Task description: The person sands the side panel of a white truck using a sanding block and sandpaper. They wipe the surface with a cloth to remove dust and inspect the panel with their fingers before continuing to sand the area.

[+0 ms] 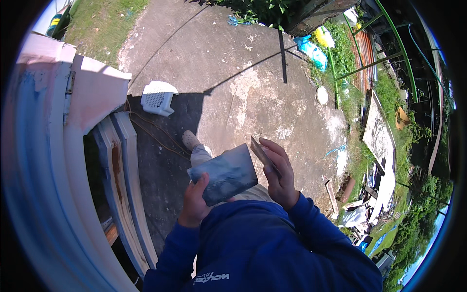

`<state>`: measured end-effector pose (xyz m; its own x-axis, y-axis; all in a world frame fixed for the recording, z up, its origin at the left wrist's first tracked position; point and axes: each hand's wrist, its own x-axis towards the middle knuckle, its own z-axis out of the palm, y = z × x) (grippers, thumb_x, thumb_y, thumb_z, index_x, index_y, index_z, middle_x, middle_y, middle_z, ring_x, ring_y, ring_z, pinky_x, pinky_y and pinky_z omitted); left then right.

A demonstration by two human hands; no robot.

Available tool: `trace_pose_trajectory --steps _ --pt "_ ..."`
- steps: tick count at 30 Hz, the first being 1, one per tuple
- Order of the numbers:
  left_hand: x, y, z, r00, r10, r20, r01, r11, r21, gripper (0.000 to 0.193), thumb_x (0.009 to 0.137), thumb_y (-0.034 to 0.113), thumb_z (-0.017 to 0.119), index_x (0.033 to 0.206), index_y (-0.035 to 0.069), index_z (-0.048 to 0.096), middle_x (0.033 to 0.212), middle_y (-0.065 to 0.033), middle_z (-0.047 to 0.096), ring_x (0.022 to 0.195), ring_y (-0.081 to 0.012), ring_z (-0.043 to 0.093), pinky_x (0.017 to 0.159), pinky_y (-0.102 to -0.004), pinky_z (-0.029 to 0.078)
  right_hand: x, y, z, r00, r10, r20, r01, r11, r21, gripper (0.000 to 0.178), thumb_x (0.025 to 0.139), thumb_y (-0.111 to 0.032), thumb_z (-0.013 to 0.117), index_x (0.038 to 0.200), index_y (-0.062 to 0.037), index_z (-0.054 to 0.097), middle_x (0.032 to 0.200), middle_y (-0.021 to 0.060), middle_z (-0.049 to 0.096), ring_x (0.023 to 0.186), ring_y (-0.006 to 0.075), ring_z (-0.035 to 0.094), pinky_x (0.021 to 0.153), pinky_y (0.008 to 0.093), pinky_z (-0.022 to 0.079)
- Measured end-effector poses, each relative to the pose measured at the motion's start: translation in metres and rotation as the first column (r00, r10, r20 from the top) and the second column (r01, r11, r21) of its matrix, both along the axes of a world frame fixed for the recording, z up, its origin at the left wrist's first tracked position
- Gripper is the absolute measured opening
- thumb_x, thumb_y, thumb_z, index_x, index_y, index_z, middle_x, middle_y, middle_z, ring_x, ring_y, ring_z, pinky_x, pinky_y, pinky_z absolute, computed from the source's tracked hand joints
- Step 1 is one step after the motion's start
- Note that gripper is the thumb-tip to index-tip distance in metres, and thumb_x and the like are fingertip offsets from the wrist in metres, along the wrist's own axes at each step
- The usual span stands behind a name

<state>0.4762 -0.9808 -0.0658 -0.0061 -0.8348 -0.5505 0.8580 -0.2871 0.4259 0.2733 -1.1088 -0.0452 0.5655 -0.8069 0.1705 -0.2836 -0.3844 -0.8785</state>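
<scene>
My left hand grips a flat rectangular grey-blue plate by its near left corner, thumb on top. Its upper face looks smeared in lighter and darker patches. In my right hand is a thin flat brownish piece, seen nearly edge-on and tilted. Its far tip stands close to the plate's right edge; whether the two touch, I cannot tell. Both hands are in front of my waist.
A white perforated plastic stool stands on the concrete ground. At left are a pale wall and wooden frame boards, with a cord nearby. Debris and a green metal frame lie right.
</scene>
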Motion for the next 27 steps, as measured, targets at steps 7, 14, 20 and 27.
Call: trace_pose_trajectory --steps 7,14,20,27 --pt "0.066 -0.096 -0.039 0.983 0.054 -0.177 -0.041 0.996 0.075 0.046 0.098 0.019 0.055 0.136 -0.006 0.047 0.124 -0.0225 0.062 0.110 -0.0335 0.066 0.086 -0.0481 0.060 0.039 -0.088 0.006 0.964 0.266 -0.008 -0.264 0.952 -0.154 0.036 0.090 -0.007 0.067 0.125 -0.0048 0.059 0.134 0.0189 0.057 0.120 0.0399 0.060 0.097 0.0430 0.052" --pt "0.134 -0.186 -0.055 0.950 0.020 0.312 -0.078 0.981 0.176 0.032 0.096 0.013 0.060 0.124 -0.004 0.061 0.115 -0.0121 0.068 0.102 -0.0210 0.066 0.091 -0.0328 0.052 0.119 -0.260 -0.039 0.925 -0.362 0.117 0.227 0.773 0.593 0.041 0.094 -0.018 0.072 0.125 0.0038 0.056 0.106 0.0087 0.067 0.099 0.0130 0.062 0.089 0.0290 0.051" --pt "0.184 -0.263 -0.038 0.199 -0.004 0.980 0.210 0.977 -0.039 0.024 0.096 0.004 0.058 0.118 -0.006 0.062 0.104 -0.0169 0.070 0.095 -0.0219 0.067 0.085 -0.0320 0.051 0.211 -0.377 -0.069 0.950 -0.303 -0.079 0.311 0.884 0.348 0.069 0.088 -0.023 0.079 0.141 0.0040 0.044 0.110 0.0151 0.065 0.098 0.0182 0.063 0.085 0.0308 0.053" --pt "0.236 -0.363 -0.004 0.380 0.044 0.924 0.144 0.984 -0.106 0.023 0.094 0.002 0.058 0.116 -0.004 0.063 0.100 -0.0195 0.068 0.087 -0.0309 0.068 0.079 -0.0342 0.053 0.306 -0.470 -0.068 0.969 -0.247 -0.002 0.221 0.864 0.453 0.053 0.101 -0.031 0.062 0.138 0.0045 0.050 0.120 0.0176 0.065 0.108 0.0189 0.061 0.094 0.0301 0.048"
